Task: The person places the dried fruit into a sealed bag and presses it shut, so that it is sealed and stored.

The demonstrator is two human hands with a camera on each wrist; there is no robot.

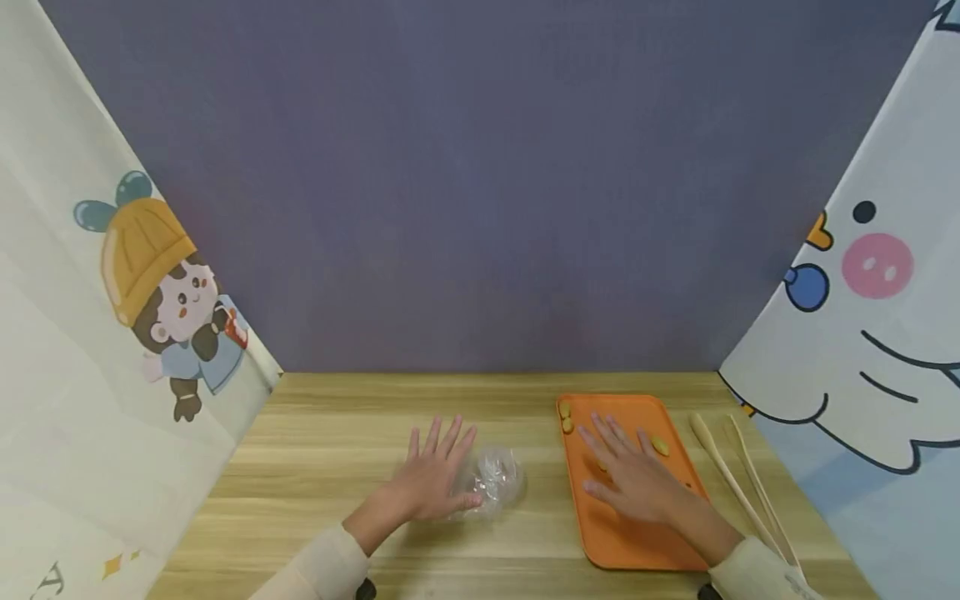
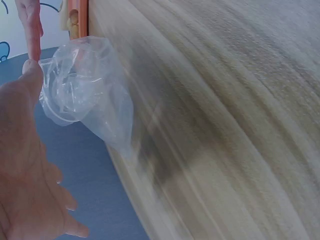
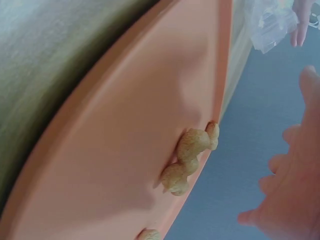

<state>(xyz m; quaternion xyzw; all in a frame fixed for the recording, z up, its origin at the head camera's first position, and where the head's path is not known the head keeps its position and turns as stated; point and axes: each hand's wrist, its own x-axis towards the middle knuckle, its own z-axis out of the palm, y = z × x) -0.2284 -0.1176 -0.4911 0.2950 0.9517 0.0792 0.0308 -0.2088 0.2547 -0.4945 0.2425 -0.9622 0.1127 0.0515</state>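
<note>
My left hand [image 1: 431,483] is held palm down with its fingers spread, just left of a crumpled clear plastic bag [image 1: 502,479]. In the left wrist view the thumb lies close by the bag [image 2: 82,85]; whether it touches I cannot tell. Over an orange tray [image 1: 622,546] hovers my right hand [image 1: 637,483], fingers spread and holding nothing. Several peanuts in their shells [image 1: 660,446] lie scattered on the tray. One two-lobed peanut [image 3: 190,155] shows close up in the right wrist view, below the hand. Part of the tray is hidden by the right hand.
To the right of the tray lie a long wooden spoon [image 1: 722,467] and a second slim wooden utensil [image 1: 753,475], side by side. The wood-grain table [image 1: 330,442] ends at a dark grey-blue backdrop [image 1: 480,208]. Printed cartoon curtains [image 1: 60,350] hang on both sides.
</note>
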